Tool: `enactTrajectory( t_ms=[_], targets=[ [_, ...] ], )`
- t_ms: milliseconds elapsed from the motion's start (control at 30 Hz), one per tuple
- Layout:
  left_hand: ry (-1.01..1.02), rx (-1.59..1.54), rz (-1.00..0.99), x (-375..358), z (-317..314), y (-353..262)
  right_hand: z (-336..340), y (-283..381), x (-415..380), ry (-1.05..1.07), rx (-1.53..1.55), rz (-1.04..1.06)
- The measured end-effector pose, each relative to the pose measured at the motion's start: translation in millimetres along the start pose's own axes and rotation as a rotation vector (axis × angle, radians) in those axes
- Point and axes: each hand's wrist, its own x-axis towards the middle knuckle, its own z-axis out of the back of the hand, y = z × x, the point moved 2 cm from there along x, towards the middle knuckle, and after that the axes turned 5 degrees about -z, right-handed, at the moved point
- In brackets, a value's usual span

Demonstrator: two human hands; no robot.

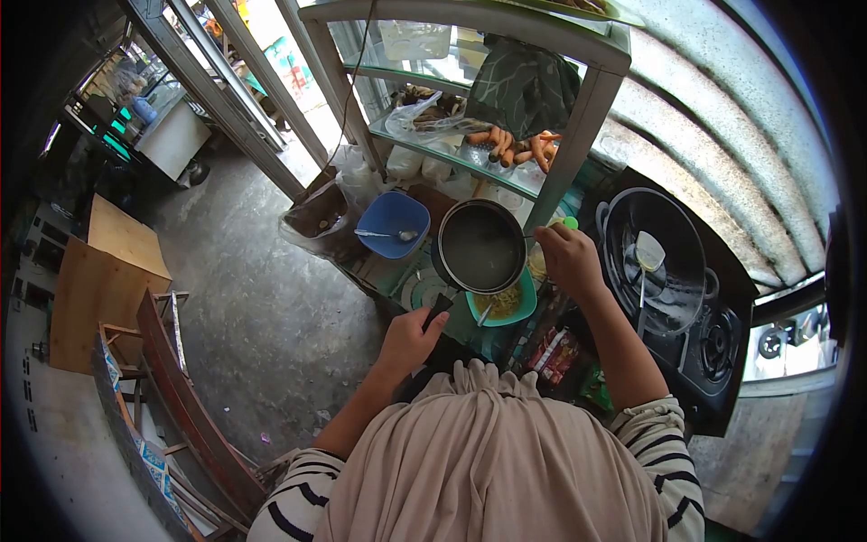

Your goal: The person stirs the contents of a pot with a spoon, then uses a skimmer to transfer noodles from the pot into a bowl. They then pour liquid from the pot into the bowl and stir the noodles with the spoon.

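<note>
My left hand (411, 341) is wrapped round the black handle of a saucepan (481, 248). A cloudy greyish liquid seems to fill the pan. On its right side, my right hand (571, 257) pinches the end of a thin metal utensil, whose other end is not visible at the pan's rim. Just below the pan stands a turquoise bowl (506, 303) with yellowish food and a spoon (485, 313) in it. Left of the pan, a blue bowl (394, 223) holds another spoon (388, 235).
At right, a large wok (655, 262) with a spatula (647, 257) sits on a gas stove (716, 343). A glass-shelved cabinet (578, 135) with carrots (517, 149) rises behind the counter. Packets (553, 352) lie near my right forearm; a wooden bench (194, 406) stands lower left.
</note>
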Motion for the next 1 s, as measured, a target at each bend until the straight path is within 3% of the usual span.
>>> enactTrajectory(
  t_ms=[167,333,567,633,867,1000],
  targets=[
    [0.017,0.012,0.012,1.4,-1.3,-3.9,-3.1,-14.6,0.1,-0.026,0.125,-0.202],
    [0.018,0.044,0.019,3.0,-4.0,-2.6,-13.5,-27.8,-15.0,0.188,0.316,-0.482],
    [-0.001,0.033,-0.003,6.7,-6.4,-3.5,-25.8,-40.3,-36.3,0.272,0.347,-0.548],
    [0.004,0.043,0.003,7.2,-6.5,-4.0,-26.0,-44.5,-40.8,0.352,0.456,-0.684],
    [0.004,0.021,-0.002,7.6,-9.8,-3.4,-29.0,-61.3,-55.7,0.356,0.693,-0.791],
    [0.014,0.011,0.003,7.7,-7.1,-12.1,-14.4,-47.8,-48.0,0.047,0.581,-0.609]
  ],
)
